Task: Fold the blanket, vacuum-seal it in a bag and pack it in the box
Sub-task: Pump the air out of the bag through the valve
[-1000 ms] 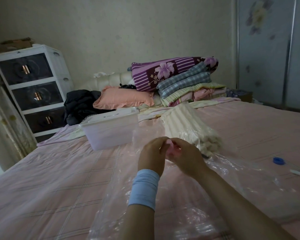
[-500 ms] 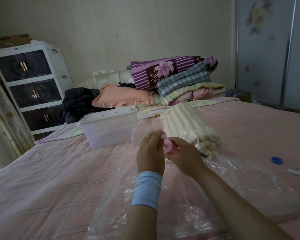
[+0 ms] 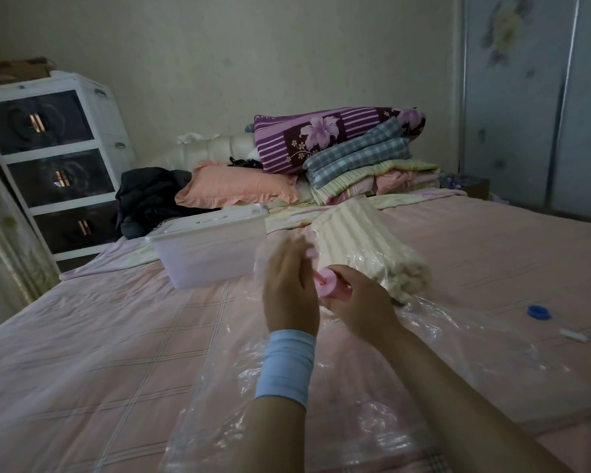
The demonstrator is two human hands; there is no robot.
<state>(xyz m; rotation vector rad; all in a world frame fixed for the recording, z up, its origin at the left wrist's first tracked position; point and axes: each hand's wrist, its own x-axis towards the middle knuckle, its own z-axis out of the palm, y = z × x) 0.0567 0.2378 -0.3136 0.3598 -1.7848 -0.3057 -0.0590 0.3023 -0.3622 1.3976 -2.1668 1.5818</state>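
The left hand (image 3: 289, 291) has drawn up and away from the pink pump (image 3: 331, 285) over the last half-second, baring a thin pink rod between them that did not show before. A person works at sealing bedding on a bed (image 3: 99, 353) spread with a pink checked sheet, smooth and flat.

The clear plastic bag (image 3: 355, 421) lies across the sheet, crinkled and glossy, much of it slack and empty under the forearms. The blanket (image 3: 362, 247), cream, ribbed and rolled into a thick bolster, already sits inside the bag's far end, so folding and bagging look done. It still looks full and puffy, so the air seems not yet drawn out. The box (image 3: 209, 254), frosted plastic, rectangular, its lid on, waits just left of the blanket; packing remains.

The right hand (image 3: 359, 302) is curled round the pump's rigid cylinder. The left hand's fingers are blurred, and whether they grip the rod's end cannot be told. A blue round cap (image 3: 536, 310) and a small white clip (image 3: 574, 334) lie apart, at the right.
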